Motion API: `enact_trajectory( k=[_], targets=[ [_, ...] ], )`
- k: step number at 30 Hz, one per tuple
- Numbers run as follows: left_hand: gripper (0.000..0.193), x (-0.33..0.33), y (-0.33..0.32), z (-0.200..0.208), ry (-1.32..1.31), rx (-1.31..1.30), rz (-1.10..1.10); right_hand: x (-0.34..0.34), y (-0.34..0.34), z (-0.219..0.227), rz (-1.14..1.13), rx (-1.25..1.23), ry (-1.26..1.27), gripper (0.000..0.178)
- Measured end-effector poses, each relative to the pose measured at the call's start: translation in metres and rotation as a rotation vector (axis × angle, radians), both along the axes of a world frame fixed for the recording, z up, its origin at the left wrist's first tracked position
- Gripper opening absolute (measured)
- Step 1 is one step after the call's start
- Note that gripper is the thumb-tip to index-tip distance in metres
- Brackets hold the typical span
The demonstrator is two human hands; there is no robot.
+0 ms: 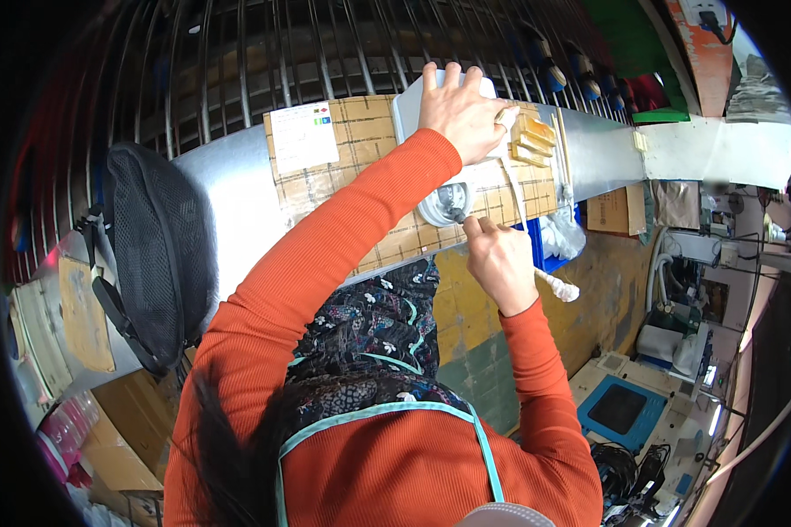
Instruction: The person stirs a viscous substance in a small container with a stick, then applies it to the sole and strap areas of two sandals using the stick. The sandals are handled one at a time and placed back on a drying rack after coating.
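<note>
My left hand point(462, 112) lies across a pale grey flat panel point(406, 110), its fingers stretched apart to the panel's far edge. Beside its thumb is a bit of white cloth point(507, 118). With closed fingers, my right hand point(501, 260) pinches a thin tool point(460, 217) whose dark end dips into a round clear tub point(439, 204) with dark contents. A long pale stick point(516, 189) runs past this hand; a white wrapped end point(561, 288) shows on the hand's other side. What lies under my left palm is hidden.
Cardboard point(365, 132) covers part of the metal bench, with a white printed label point(304, 138) on it. Yellowish blocks point(533, 139) and thin sticks point(564, 149) lie at right. A black mesh bag point(160, 255) stands left; a blue bin point(549, 250) sits below the bench's right end. Metal bars point(325, 66) rise behind.
</note>
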State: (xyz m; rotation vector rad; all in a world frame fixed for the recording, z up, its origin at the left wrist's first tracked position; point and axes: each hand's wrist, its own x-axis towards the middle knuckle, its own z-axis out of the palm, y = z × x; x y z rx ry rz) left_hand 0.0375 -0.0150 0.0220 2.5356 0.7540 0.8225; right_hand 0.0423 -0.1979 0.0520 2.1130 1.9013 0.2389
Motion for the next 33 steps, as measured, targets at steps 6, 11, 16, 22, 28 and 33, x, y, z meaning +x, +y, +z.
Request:
enact_trajectory(
  k=[6, 11, 16, 22, 28, 33],
  targets=[
    [0.032, 0.003, 0.005, 0.0, 0.021, -0.001, 0.005, 0.006, 0.002, -0.006, -0.073, 0.108, 0.158, 0.007],
    [0.031, 0.003, 0.006, -0.002, 0.037, 0.025, 0.019, 0.011, 0.003, -0.012, -0.161, 0.228, 0.361, 0.013],
    [0.029, 0.002, 0.007, 0.0, 0.057, 0.056, 0.018, 0.014, 0.001, -0.015, -0.212, 0.263, 0.501, 0.016],
    [0.03, 0.001, 0.008, 0.001, 0.073, 0.072, -0.004, 0.024, -0.01, -0.036, -0.365, 0.276, 0.714, 0.015],
    [0.03, -0.001, 0.01, 0.003, 0.063, 0.083, -0.031, 0.028, -0.022, -0.071, -0.645, 0.439, 1.869, 0.018],
    [0.03, -0.003, 0.011, 0.001, 0.06, 0.11, -0.042, 0.021, -0.033, -0.072, -0.691, 0.58, 1.81, 0.014]
  ],
)
